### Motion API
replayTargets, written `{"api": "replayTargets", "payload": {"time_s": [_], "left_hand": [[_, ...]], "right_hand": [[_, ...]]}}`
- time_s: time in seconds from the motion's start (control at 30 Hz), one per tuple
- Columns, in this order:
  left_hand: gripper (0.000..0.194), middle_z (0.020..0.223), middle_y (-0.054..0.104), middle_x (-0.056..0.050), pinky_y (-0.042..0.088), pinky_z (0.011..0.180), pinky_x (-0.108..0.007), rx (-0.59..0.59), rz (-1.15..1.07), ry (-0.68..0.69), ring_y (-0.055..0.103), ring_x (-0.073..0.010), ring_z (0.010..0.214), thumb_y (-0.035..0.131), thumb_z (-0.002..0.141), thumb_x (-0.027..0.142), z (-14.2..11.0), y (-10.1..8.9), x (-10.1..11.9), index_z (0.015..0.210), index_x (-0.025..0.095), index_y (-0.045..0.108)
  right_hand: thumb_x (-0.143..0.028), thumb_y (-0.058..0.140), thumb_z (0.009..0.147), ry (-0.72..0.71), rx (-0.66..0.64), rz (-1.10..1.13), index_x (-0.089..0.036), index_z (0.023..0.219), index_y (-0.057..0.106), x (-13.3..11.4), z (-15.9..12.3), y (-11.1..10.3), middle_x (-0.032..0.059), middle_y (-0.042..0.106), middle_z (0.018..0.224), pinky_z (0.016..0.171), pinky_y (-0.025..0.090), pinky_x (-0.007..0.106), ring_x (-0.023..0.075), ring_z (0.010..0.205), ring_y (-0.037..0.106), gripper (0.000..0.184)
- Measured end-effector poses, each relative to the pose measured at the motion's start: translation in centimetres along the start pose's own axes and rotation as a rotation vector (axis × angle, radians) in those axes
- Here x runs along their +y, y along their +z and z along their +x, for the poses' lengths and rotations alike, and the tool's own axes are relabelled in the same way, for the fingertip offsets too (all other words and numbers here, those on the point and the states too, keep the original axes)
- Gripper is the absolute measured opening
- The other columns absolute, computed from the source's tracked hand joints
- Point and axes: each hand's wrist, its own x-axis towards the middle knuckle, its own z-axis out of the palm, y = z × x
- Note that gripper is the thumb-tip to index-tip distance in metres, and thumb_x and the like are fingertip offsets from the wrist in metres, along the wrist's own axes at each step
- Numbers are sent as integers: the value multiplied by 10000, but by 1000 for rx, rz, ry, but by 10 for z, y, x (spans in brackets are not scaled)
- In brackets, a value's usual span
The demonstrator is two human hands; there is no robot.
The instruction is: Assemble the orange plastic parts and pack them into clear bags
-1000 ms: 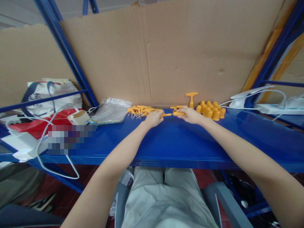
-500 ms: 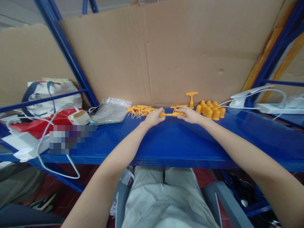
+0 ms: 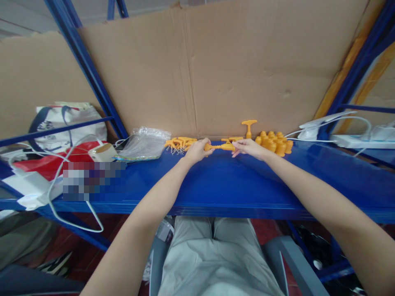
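My left hand (image 3: 197, 151) is closed round one end of a yellow plastic corkscrew (image 3: 217, 146), held level just above the blue shelf. At its other end, my right hand (image 3: 247, 148) pinches the yellow bell-shaped body (image 3: 227, 146) with thumb and fingertips, some fingers sticking out. A ridged shaft shows between the hands. Left of my left hand lies a pile of yellow handles (image 3: 180, 143) with silver spiral tips. Behind my right hand lies another yellow piece (image 3: 232, 139), partly hidden. An upright yellow T-handled piece (image 3: 249, 128) stands near several bell-shaped bodies (image 3: 274, 143).
Clear plastic bags (image 3: 145, 144) lie left on the blue shelf (image 3: 228, 185). Farther left are white cables, a charger (image 3: 103, 153), a red bag (image 3: 46, 162) and a white tote (image 3: 68, 127). A cardboard sheet (image 3: 247, 61) stands behind. A power strip (image 3: 352, 140) lies right.
The bell-shaped body between my hands is now more exposed, and less of the ridged shaft shows. My right hand's fingers have shifted their grip and partly stretched out. My left hand stays nearly in place.
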Motion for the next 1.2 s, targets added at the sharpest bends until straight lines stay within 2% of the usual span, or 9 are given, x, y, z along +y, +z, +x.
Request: {"api": "replayTargets", "payload": {"time_s": [0.17,0.27,0.47,0.67,0.77,0.87,1.0,1.1,1.2], "left_hand": [[173,628,667,29,449,665,-260,-7,27,-21,649,-177,670,682,820,302,-1,0,4,910,216,561],[174,649,678,22,453,671,-261,-2,60,-37,668,-189,713,687,814,293,-1,0,5,910,218,563],[190,711,699,4,458,666,-260,24,66,-21,675,-193,744,691,815,321,-2,1,2,921,220,571],[190,699,689,1,453,674,-267,8,61,-41,681,-205,763,700,815,297,-3,0,6,911,207,562],[178,651,667,19,448,663,-258,2,33,-34,670,-185,711,686,833,299,-2,-1,6,914,206,558],[188,678,673,11,446,658,-257,4,26,-30,669,-182,712,690,829,308,-1,0,5,911,203,558],[194,726,686,1,444,654,-252,28,36,-12,671,-183,739,701,814,309,-2,0,2,897,208,558],[195,726,682,2,441,652,-250,37,32,7,664,-176,730,702,811,306,-2,1,2,895,209,556],[207,722,675,8,439,646,-248,62,30,35,655,-170,717,703,806,325,-2,2,2,895,211,554]], "right_hand": [[-352,615,944,66,17,40,-157,1086,603,-8,-4,0,78,742,823,684,571,274,156,682,719,242],[-259,736,850,67,4,69,-185,1187,518,-7,-4,-2,35,742,834,656,570,286,139,623,697,407],[-454,692,874,73,17,27,-173,938,571,-8,-6,2,43,733,753,609,526,252,116,561,665,312],[-639,470,934,172,41,30,-168,719,570,-12,-5,8,71,682,604,497,482,226,127,494,641,527],[-590,474,958,184,16,61,-163,827,600,-14,-6,4,69,699,647,495,491,228,130,503,648,464],[-422,637,922,158,-48,93,-170,1037,594,-13,-8,-1,35,718,710,514,499,222,128,544,668,280],[-270,779,801,80,-99,137,-203,1068,557,-9,-9,-4,-32,701,719,563,516,229,116,581,672,354],[-398,743,832,62,-104,138,-185,894,575,-7,-8,-2,-17,681,666,569,522,232,106,543,644,279],[-585,559,917,108,-65,123,-179,754,584,-8,-5,-1,20,642,580,526,520,228,108,484,605,439]]}}
